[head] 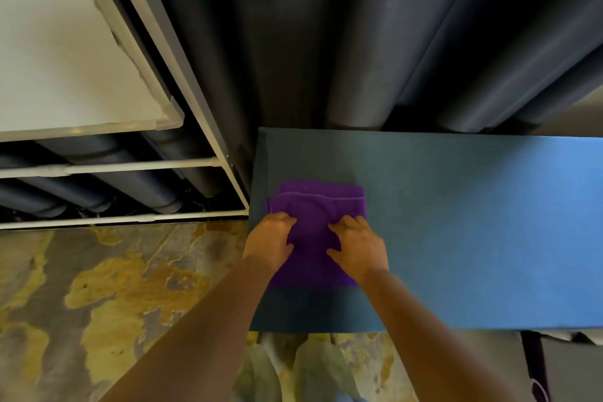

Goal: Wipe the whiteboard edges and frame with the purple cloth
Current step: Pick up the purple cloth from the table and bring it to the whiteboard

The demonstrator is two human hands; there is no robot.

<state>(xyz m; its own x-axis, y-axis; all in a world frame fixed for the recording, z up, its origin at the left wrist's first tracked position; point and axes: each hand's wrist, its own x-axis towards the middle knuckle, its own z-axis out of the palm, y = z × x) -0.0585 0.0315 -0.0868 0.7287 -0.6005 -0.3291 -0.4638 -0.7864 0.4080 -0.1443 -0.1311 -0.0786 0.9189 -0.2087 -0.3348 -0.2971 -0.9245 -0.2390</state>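
A folded purple cloth (pixel 318 206) lies on the left part of a blue padded surface (pixel 473 222). My left hand (pixel 272 240) rests on the cloth's left side, fingers curled into the fabric. On the cloth's right side my right hand (pixel 357 245) presses down, fingers bent on the fabric. The whiteboard (pixel 58 59) stands at the upper left, its pale frame (pixel 130 52) running down to a rounded lower corner. Both hands are well to the right of the board.
The board's white metal stand (pixel 225 160) with crossbars reaches the floor beside the blue surface. Dark grey curtains (pixel 359 42) hang behind. The floor (pixel 98 303) is mottled yellow and grey stone. A dark bag or case (pixel 538 369) sits at the lower right.
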